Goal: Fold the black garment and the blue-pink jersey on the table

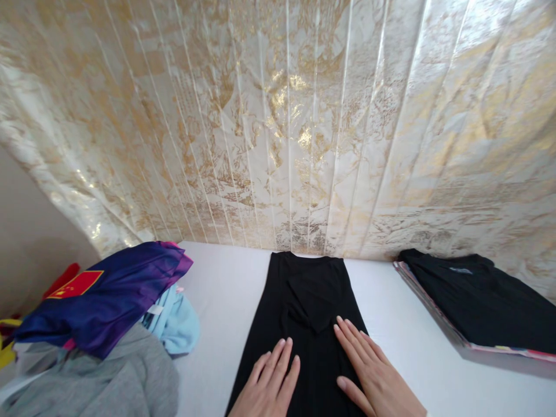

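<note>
A black garment [317,359] lies lengthwise on the white table, its sides folded in and its narrow end pointing away from me. A loose flap of the same black cloth rests bunched on its upper part. My left hand [271,379] lies flat on the lower left of the garment, fingers stretched out. My right hand [369,368] rests on its right side, fingers extended and thumb apart, with the fingertips near the bunched flap. Neither hand grips the cloth. The garment's near end runs out of view at the bottom.
Left of the garment is a loose heap with a purple-blue garment [130,289], a light blue one [178,324] and a grey one [130,376]. A stack of folded clothes topped by a black shirt [486,301] sits right. A gold-patterned curtain [278,127] hangs behind the white table [212,301].
</note>
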A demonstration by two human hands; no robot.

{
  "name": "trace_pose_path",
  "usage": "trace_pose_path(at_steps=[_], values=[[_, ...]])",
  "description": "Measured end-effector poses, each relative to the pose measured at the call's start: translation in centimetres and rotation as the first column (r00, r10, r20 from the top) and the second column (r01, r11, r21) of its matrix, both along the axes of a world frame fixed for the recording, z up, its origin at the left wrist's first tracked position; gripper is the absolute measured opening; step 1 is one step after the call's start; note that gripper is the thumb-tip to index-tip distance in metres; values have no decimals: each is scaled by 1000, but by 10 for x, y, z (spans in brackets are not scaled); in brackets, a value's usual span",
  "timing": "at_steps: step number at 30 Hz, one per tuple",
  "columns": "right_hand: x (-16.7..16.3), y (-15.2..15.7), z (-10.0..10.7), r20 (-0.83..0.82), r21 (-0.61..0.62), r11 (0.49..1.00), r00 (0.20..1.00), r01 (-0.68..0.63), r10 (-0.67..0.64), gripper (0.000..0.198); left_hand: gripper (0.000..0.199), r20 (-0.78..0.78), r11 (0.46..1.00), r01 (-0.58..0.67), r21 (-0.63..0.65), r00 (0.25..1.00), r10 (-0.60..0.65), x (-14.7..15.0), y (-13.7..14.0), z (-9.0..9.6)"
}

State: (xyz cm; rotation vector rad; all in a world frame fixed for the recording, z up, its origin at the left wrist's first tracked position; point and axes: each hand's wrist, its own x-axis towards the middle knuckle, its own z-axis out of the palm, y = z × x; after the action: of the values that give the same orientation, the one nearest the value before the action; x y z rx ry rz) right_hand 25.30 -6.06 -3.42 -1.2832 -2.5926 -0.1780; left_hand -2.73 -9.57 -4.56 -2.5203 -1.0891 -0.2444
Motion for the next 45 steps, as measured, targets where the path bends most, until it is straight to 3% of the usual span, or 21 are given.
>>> trace_pose_path(at_steps=[4,9,12,15,17,20,24,31,33,37,42,45], values=[[0,0,0,-8,-56,998,1000,-15,14,71,49,18,999,36,39,999,-37,1,4,5],[16,13,16,-71,-250,968,997,-7,-11,61,44,48,970,111,-217,994,-103,21,26,28],[28,38,27,-115,-272,959,987,79,-114,54,59,135,919,172,-356,982,-132,45,46,38],[28,73,37,-131,-266,957,979,116,-155,52,75,217,888,151,-434,974,-60,66,64,47],[19,96,42,-134,-265,958,980,108,-148,51,66,252,883,76,-462,966,49,77,72,53],[-6,124,45,-119,-297,952,986,78,-118,51,39,252,884,-4,-467,958,137,86,80,60],[-37,142,34,-42,-297,945,987,138,-158,56,10,200,920,0,-393,976,86,89,87,55],[-46,143,16,-33,-218,951,972,219,-231,63,14,182,979,15,-205,983,24,90,87,36],[-42,144,15,-44,-223,951,973,213,-228,64,12,150,974,7,-227,988,28,90,87,38],[-28,154,14,-112,-228,950,964,211,-241,64,9,143,922,-3,-386,988,63,86,89,53],[-13,166,10,-86,-200,923,932,330,-352,68,36,286,888,128,-442,958,4,80,99,69],[-14,167,6,-20,-198,892,908,406,-417,74,42,273,895,91,-436,961,36,75,122,71]])
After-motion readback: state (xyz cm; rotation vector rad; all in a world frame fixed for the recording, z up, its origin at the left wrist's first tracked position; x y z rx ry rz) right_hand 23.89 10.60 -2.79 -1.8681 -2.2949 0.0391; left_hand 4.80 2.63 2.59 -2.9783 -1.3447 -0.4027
